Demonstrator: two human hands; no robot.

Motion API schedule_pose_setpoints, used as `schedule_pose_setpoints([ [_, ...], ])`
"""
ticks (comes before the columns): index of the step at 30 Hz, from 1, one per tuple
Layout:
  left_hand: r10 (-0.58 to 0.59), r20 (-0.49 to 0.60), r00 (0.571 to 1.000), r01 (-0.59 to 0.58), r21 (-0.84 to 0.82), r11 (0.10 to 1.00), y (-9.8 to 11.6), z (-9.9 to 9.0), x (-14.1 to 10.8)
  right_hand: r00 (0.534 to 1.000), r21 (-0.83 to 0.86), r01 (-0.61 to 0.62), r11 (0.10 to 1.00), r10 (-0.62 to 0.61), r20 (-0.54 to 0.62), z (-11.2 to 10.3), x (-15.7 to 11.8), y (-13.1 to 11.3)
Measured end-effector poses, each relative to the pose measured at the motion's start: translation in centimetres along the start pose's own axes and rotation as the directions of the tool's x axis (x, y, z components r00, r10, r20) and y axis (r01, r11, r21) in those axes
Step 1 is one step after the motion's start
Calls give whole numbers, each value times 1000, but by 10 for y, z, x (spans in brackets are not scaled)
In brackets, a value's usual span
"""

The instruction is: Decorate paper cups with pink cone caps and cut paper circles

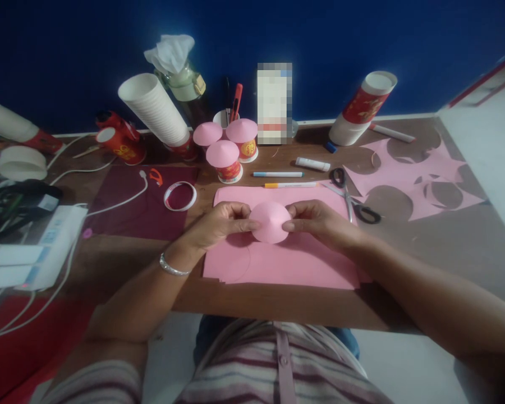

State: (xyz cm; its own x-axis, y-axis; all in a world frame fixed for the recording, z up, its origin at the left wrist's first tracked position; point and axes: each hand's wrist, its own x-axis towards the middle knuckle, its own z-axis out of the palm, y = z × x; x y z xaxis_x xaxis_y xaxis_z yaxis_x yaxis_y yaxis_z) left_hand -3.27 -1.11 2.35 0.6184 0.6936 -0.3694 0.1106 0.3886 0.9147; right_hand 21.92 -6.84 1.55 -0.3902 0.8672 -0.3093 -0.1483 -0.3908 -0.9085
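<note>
Hands, two (231, 224) (309, 221) — fingertips pinching one pink cone (271, 222) — near three cone-topped cups (224, 151).

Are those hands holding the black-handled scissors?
No, the left hand and right hand pinch a pink paper cone, while the black-handled metal scissors lie beyond the right hand.

Striped short-slv top w/ btn placket, blue bottoms, silver-col. bracelet on L wrist.
</note>
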Motion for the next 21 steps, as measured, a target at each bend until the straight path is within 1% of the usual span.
schedule_pose_setpoints([
  [5,-16,-7,1000,16,-7,1000,1,-1,1,1000,3,-14,1000,14,1,1,0,-1],
  [11,-18,-13,1000,18,-9,1000,-5,-3,0,1000,-4,-13,1000,13,-1,0,0,0],
  [21,-12,-20,1000,12,46,999,-3,-4,0,1000,1,-15,1000,15,-10,0,0,1],
])
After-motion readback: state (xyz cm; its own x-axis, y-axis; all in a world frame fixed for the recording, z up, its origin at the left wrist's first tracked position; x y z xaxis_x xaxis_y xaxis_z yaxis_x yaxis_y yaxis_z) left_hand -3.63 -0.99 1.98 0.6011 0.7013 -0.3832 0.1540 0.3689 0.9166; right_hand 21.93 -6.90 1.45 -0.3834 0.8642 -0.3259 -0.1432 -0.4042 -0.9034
